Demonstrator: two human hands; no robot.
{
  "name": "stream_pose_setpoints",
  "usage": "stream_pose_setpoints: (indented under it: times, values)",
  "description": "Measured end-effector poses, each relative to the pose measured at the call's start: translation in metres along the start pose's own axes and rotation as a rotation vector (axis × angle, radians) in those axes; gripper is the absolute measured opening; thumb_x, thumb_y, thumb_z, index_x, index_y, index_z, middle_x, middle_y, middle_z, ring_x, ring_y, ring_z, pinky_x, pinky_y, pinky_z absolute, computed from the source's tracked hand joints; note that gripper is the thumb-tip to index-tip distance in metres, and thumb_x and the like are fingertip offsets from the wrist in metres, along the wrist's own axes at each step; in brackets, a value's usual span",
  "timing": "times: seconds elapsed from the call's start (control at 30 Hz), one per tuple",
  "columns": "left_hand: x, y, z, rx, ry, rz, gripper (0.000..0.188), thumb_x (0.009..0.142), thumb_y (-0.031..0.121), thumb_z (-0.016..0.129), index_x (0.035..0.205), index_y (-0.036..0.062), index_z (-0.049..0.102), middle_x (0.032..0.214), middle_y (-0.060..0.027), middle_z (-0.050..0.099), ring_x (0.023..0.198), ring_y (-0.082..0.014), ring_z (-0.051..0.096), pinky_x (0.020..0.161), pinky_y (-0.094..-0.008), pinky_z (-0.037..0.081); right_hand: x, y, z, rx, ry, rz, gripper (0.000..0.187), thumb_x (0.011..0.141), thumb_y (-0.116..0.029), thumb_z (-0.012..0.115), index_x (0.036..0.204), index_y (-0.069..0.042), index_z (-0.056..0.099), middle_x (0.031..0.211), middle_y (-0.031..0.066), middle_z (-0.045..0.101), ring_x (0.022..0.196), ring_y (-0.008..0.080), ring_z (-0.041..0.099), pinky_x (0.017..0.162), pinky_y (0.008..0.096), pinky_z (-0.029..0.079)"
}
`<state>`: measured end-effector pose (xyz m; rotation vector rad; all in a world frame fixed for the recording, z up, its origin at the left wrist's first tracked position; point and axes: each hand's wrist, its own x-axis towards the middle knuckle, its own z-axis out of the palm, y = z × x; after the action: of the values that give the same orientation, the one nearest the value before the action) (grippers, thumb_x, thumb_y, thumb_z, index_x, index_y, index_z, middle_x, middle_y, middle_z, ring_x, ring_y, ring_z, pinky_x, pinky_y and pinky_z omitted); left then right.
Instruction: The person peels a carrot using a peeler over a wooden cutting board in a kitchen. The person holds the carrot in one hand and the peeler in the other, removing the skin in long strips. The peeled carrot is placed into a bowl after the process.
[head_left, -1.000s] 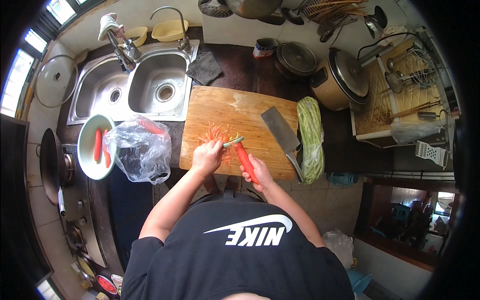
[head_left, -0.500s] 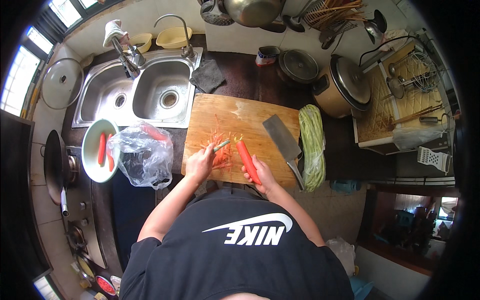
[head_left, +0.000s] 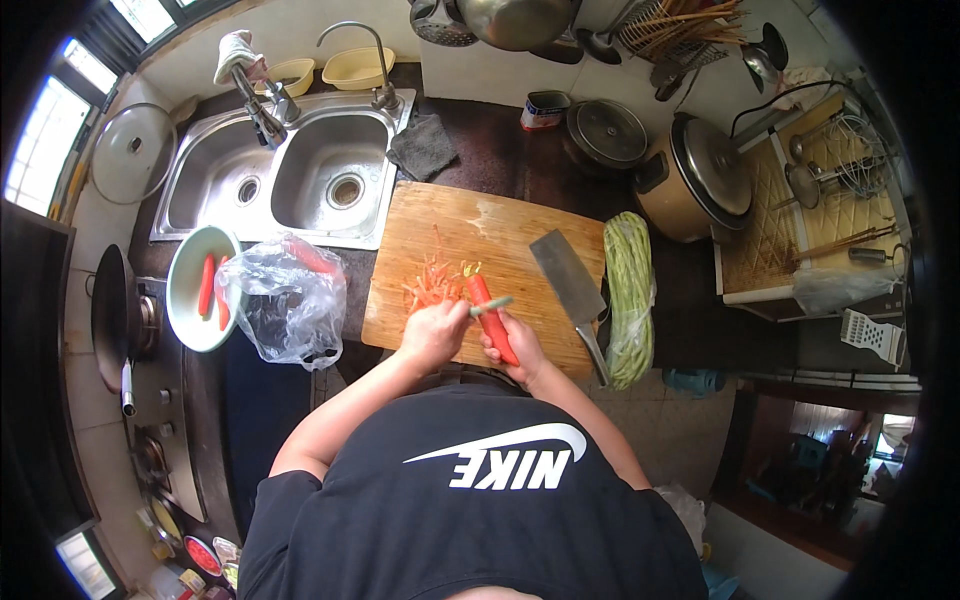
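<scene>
Shifted rightward since the earlier frame, the left hand [head_left: 435, 334] crosses the peeler [head_left: 491, 307] over the carrot [head_left: 493, 328]. Beneath lies the cutting board [head_left: 490, 222]; right-hand fingers [head_left: 522, 338] grasp the carrot, left fingers the peeler; orange peelings [head_left: 434, 284] lie leftward.

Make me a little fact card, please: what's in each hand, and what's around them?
Left hand: grips a pale green peeler, held across a carrot
Right hand: grips that carrot's near end
Cutting board: holds orange peelings, a cleaver
Right of board: bundled long green beans
Left of board: clear plastic bag, then pale bowl with carrots
Beyond, to the left: double sink
</scene>
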<state>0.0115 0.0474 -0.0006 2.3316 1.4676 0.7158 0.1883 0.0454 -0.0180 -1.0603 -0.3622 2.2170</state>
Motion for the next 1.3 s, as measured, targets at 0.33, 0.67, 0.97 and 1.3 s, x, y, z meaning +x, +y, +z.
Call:
stream_pose_setpoints:
  times: [0.33,0.67,0.97,1.3]
  values:
    - [-0.001,-0.034,0.012,0.28,0.111,-0.133,0.014,0.08,0.021,0.061,0.083,0.0102,0.053,0.066,-0.0075,0.054,0.057,-0.0258,0.058,0.05,-0.0374,0.046,-0.014,-0.005,-0.01,-0.011,-0.047,0.084,0.033,0.097,-0.04,0.033,0.104,-0.01,0.044,0.067,0.0065,0.048,0.046,0.0106,0.041,0.041,0.0212,0.031]
    - [-0.011,-0.017,-0.002,-0.107,0.146,-0.615,0.039,0.08,0.037,0.063,0.103,0.0069,0.052,0.073,-0.01,0.059,0.06,-0.0281,0.06,0.056,-0.0366,0.048,-0.028,-0.001,-0.015,-0.045,-0.028,0.068,0.039,0.095,-0.046,0.035,0.108,-0.011,0.045,0.073,0.0061,0.053,0.051,0.0111,0.048,0.043,0.0225,0.037]
    - [0.001,-0.02,0.028,-0.805,0.257,-0.812,0.02,0.081,0.017,0.067,0.09,0.0033,0.056,0.067,0.0001,0.054,0.049,-0.005,0.047,0.042,-0.0216,0.037,-0.02,0.011,0.003,-0.041,-0.025,0.001,0.036,0.095,-0.04,0.039,0.109,-0.007,0.046,0.079,0.0082,0.055,0.056,0.0139,0.053,0.044,0.0229,0.042]
    - [-0.023,0.022,0.0,0.032,-0.038,0.052,0.014,0.079,0.017,0.06,0.085,0.0079,0.051,0.069,-0.0083,0.053,0.06,-0.026,0.056,0.052,-0.0368,0.045,-0.013,0.003,0.002,0.017,0.117,0.031,0.041,0.094,-0.043,0.039,0.101,-0.004,0.05,0.072,0.0068,0.052,0.055,0.015,0.052,0.046,0.025,0.045]
